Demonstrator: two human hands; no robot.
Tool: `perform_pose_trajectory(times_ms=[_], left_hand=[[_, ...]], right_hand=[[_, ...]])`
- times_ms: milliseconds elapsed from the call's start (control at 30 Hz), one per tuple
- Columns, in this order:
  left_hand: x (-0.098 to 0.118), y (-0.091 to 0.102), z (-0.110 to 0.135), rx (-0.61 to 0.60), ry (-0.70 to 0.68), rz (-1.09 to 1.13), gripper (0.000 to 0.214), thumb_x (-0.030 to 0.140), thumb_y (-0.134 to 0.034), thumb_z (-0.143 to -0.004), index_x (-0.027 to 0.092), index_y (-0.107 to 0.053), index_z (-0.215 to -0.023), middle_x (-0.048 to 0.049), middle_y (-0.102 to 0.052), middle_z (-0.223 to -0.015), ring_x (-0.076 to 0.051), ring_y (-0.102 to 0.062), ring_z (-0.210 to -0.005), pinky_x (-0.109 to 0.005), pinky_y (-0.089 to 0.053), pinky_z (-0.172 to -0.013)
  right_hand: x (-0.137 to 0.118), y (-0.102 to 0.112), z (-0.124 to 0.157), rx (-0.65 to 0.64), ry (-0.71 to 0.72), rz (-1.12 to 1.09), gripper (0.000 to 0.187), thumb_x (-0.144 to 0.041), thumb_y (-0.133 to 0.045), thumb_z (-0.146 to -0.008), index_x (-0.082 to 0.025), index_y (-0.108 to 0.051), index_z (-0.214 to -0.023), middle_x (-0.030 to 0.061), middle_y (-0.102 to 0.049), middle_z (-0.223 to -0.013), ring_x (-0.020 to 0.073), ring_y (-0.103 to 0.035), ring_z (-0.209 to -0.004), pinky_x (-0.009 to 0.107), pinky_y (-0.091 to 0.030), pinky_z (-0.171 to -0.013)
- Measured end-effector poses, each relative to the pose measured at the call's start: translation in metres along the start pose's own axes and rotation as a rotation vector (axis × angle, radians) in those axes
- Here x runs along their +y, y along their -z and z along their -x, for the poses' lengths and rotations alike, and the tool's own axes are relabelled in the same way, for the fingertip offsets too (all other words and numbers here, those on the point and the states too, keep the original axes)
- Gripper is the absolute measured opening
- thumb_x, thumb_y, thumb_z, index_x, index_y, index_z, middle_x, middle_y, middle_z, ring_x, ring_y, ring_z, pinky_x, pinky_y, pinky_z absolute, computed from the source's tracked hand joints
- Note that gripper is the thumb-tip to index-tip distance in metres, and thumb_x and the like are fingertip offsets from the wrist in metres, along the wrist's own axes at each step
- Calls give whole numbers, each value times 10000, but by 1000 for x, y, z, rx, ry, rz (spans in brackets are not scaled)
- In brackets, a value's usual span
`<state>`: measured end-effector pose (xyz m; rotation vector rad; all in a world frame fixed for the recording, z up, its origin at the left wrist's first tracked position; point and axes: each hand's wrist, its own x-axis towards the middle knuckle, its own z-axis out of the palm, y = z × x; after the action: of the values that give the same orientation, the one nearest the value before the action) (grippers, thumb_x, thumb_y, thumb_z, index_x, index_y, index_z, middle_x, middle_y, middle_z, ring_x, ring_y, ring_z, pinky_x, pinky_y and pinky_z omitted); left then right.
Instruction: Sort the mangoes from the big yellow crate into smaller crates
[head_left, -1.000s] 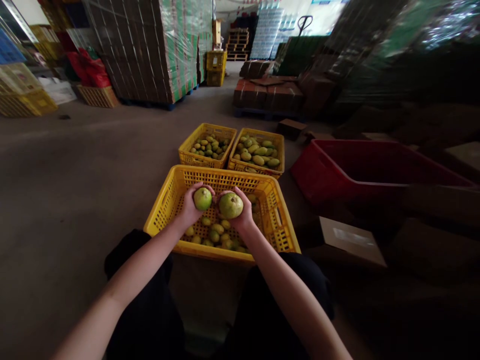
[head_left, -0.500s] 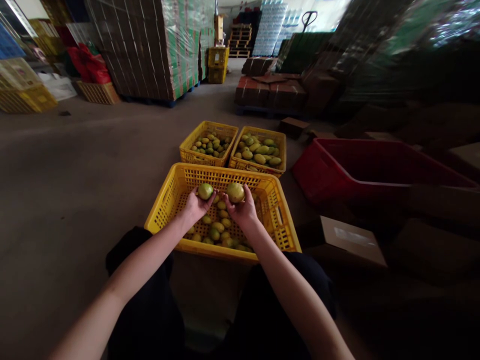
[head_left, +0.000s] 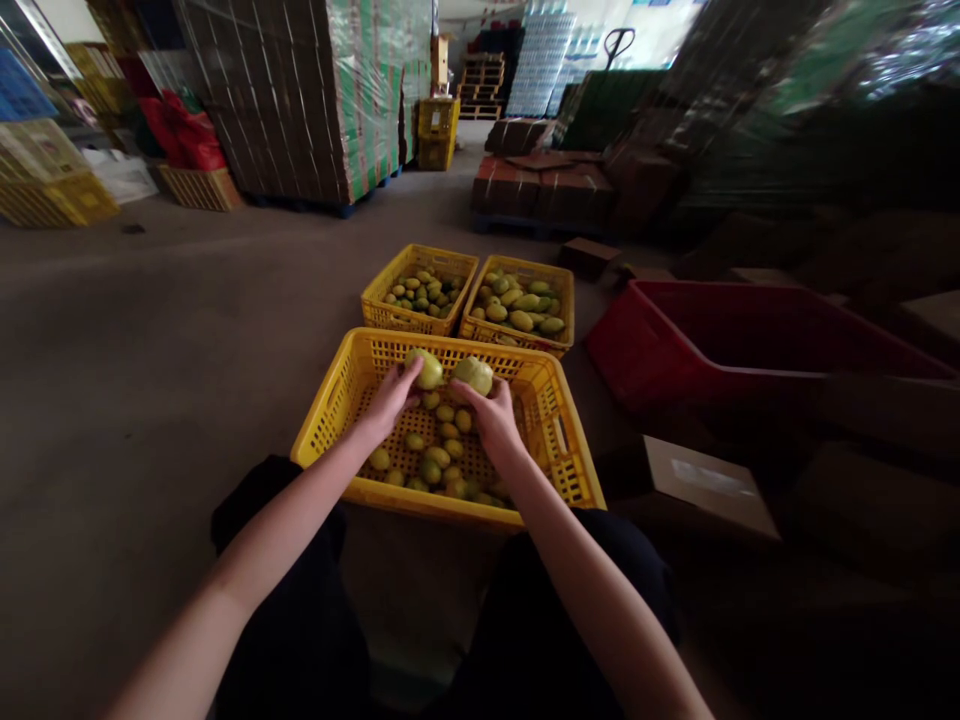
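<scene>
My left hand (head_left: 391, 400) is closed around a yellow-green mango (head_left: 429, 371), thumb on its upper side. Beside it, my right hand (head_left: 491, 408) grips a second, paler mango (head_left: 474, 375). Both fruits are held up over the near yellow crate (head_left: 316, 432), close together with a small gap between them. Several smaller mangoes (head_left: 436, 457) lie on that crate's slotted floor, mostly toward the near side. My right forearm hides part of the pile at the crate's near right.
Two yellow crates of mangoes, a left one (head_left: 409, 318) and a right one (head_left: 517, 341), stand just beyond. A red tub (head_left: 637, 345) and a cardboard box (head_left: 701, 480) are at the right. Wrapped pallet stacks (head_left: 285, 100) rise behind.
Both hands have turned the mangoes over, so their other sides show. My left hand and its mango have shifted slightly up and to the right.
</scene>
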<state>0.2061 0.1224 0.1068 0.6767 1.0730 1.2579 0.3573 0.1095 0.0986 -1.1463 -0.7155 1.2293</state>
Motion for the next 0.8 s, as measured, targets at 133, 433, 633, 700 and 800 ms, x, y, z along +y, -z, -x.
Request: perform_pose_trajectory(times_ms=[133,433,633,700,800], left_hand=[[19,4,12,-78,-440,-264,512,197,-867,-591,205,-653,-1056,-56,-664,-1127,-183,-645,-981,-295,-531,-878],[34,5,38,-226,-263,-56,473,-89,-789,-522,198,-719,-890,-67,-637,-1095,-205,-544,-1215,-203,-490,-940],[33,17,26,-277,-174,-65,510,-76,-793,-523,186,-709,-953,-66,-660,-1042,-180,-645,-965,-229,-544,-807],[32,20,25,-271,-124,-6,444,-17,-797,-582,177,-690,-966,-55,-686,-990,-156,-667,-866,-234,-551,-777],[25,21,23,-250,4,121,254,89,-740,-720,156,-668,-954,-48,-704,-906,-147,-679,-782,-247,-567,-734]], right_hand=[[-15,9,6,-4,463,245,686,-188,-843,-486,-252,-486,-1068,-7,-596,-1071,169,-602,-931,306,-516,-835],[-27,18,20,-155,521,192,558,-33,-810,-513,-262,-685,-1006,19,-578,-1115,210,-503,-1144,318,-472,-978],[-36,27,14,-315,294,90,632,-19,-846,-468,-264,-660,-1020,-26,-653,-1016,149,-621,-950,233,-545,-796],[-38,28,15,-348,175,-6,555,-51,-852,-487,-236,-650,-970,-31,-692,-920,136,-650,-829,220,-551,-723],[-36,26,18,-381,-49,-124,329,-132,-796,-616,-181,-656,-910,-6,-715,-815,137,-656,-695,211,-542,-605]])
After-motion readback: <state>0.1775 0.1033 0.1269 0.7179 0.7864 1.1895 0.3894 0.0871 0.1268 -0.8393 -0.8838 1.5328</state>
